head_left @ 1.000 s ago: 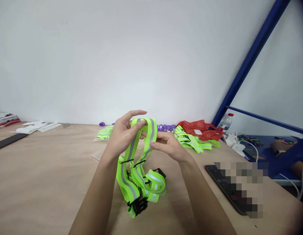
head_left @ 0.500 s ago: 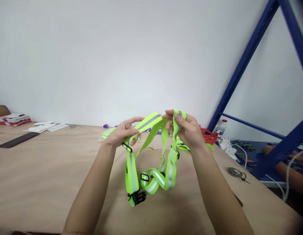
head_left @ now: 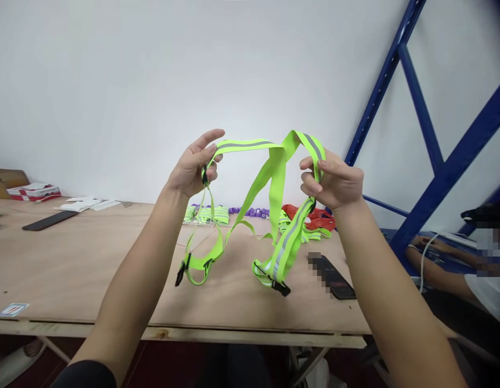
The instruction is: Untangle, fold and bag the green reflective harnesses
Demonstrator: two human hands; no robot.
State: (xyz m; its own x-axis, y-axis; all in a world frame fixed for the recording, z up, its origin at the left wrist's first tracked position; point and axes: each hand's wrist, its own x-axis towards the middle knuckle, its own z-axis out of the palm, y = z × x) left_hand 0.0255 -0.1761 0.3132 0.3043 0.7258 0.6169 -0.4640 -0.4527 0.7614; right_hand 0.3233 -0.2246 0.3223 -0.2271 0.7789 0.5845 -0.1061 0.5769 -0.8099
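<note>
A neon-yellow reflective harness with grey stripes hangs in the air between my hands. My left hand pinches one strap near a black slider, its index finger stretched out. On the other side my right hand grips a second strap between thumb and fingers. Below my left hand a loop dangles with a black buckle at its end. Another black buckle hangs from the bunched strap under my right hand. The harness ends hang just over or against the table; I cannot tell which.
Folded reflective straps, purple rolls and a red plastic bag lie at the back of the table. A phone lies on the right. A blue metal frame and another person's arm are further right.
My hands have risen and moved apart, spreading the harness wider. The bunched straps have separated into two hanging sides. The view has shifted, showing the table's front edge and the phone.
</note>
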